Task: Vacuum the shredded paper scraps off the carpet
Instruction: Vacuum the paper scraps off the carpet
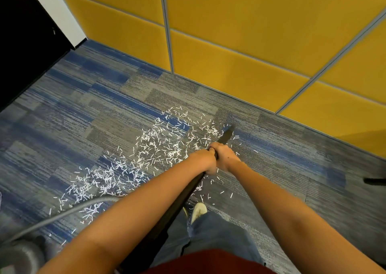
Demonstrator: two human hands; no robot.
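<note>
Left hand (205,161) and right hand (226,156) both curl tightly around the black vacuum wand (189,192) at frame centre, its nozzle tip down at the carpet (83,111). White paper scraps (158,146) lie scattered from centre to lower left, where a grey hose (62,211) lies.

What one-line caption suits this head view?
Left hand and right hand grip a black vacuum wand, nozzle amid paper scraps on striped carpet.
</note>
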